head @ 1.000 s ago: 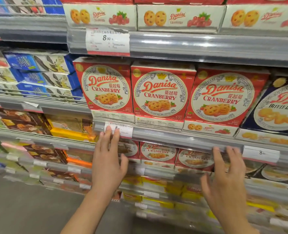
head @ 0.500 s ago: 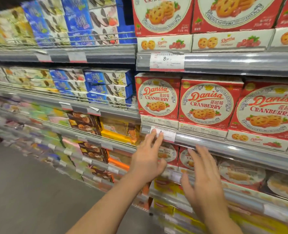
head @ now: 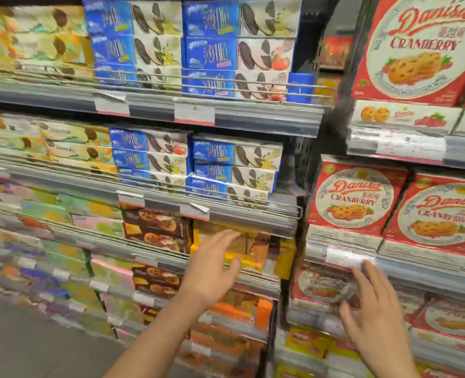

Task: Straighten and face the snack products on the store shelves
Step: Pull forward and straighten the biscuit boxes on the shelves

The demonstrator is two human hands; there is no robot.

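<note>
My left hand [head: 215,266] hovers with straight fingers in front of yellow and orange cookie packs [head: 253,246] on a middle shelf, holding nothing. My right hand [head: 373,309] is spread flat in front of red Danisa cranberry boxes [head: 324,287] on the lower right shelf, just below a price label [head: 345,257]. Whether it touches a box is unclear in the blur. More red Danisa cranberry boxes [head: 354,200] stand upright on the shelf above. Blue sandwich-cookie boxes [head: 234,165] lie stacked, slightly skewed, on the left bay.
Grey shelf rails [head: 206,214] with price tags stick out in front of each tier. A dark upright divider [head: 305,159] separates the two bays. Brown chocolate cookie packs [head: 155,227] sit left of the yellow ones. The grey floor [head: 21,342] lies at lower left.
The view has swung left, bringing the blue-box bay to the centre. My left hand left the price label and moved to the yellow packs. My right hand stays by the lower red boxes.
</note>
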